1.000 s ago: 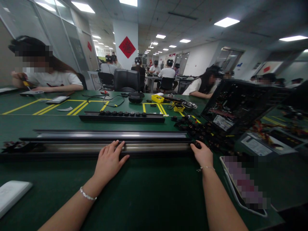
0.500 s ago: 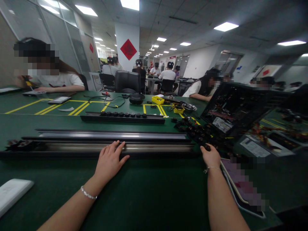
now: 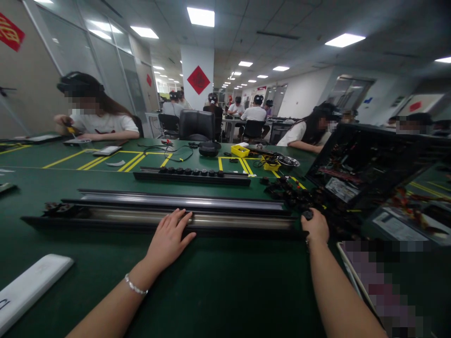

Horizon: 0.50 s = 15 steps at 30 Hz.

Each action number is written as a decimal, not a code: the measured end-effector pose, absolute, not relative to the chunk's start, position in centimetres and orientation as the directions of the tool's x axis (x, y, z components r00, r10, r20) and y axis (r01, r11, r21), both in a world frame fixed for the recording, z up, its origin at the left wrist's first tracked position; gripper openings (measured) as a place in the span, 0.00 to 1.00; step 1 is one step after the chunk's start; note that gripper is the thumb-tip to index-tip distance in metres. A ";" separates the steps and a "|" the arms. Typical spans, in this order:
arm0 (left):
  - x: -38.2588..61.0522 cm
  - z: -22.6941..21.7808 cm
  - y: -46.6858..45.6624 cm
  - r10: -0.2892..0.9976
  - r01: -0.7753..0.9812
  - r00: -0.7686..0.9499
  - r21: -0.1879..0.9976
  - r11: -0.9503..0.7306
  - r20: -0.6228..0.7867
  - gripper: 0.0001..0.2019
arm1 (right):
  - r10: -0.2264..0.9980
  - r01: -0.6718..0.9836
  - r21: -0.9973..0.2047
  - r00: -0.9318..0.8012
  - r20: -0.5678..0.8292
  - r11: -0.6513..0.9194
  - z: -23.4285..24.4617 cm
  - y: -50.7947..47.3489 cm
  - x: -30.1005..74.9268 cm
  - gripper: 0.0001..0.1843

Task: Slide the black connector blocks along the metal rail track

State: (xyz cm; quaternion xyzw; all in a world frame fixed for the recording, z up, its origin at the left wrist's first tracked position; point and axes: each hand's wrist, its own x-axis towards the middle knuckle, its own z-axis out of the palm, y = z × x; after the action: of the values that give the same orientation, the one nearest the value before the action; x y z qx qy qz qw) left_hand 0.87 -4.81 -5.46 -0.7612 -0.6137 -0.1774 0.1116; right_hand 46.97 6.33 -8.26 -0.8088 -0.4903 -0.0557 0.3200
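Toward the near left of the green table (image 3: 225,291), a white case (image 3: 31,293) is cut off by the frame. The long black rail (image 3: 243,221) lies roughly parallel to the table's far edge, dark parts (image 3: 58,209) clustered in its left end. It looks stiff, smooth and likely to slide, best gripped along both long sides. The left hand (image 3: 169,237) rests on it, fingers slightly spread, hiding a stretch of channel. By its right end the right hand (image 3: 317,227) pinches a small round black piece (image 3: 307,214), probably light and hard, best taken by its rim; whether it touches the rail I cannot tell. Beyond, a pile of black parts (image 3: 292,195) blurs together.
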 end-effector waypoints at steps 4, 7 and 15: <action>-1.1 -4.7 -5.7 0.893 0.977 0.167 0.053 -0.207 0.419 0.27 | 0.756 0.883 -0.333 0.459 0.467 -0.330 -7.5 6.5 46.4 0.22; -4.5 -4.1 -6.1 0.891 0.992 0.098 0.033 -0.125 0.443 0.28 | 0.728 0.888 -0.287 0.460 0.508 -0.360 -7.4 6.5 46.5 0.20; -19.5 -3.5 -6.2 0.808 0.944 -0.325 0.113 0.311 0.491 0.35 | 0.743 0.882 -0.279 0.471 0.476 -0.381 -7.6 6.8 46.8 0.27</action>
State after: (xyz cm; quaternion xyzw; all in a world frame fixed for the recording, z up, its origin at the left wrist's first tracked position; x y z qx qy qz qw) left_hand -19.55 -6.18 -3.49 -0.5541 -0.7904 -0.1940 0.1749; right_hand 46.76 6.78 -7.57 -0.8195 -0.4954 -0.1373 0.2531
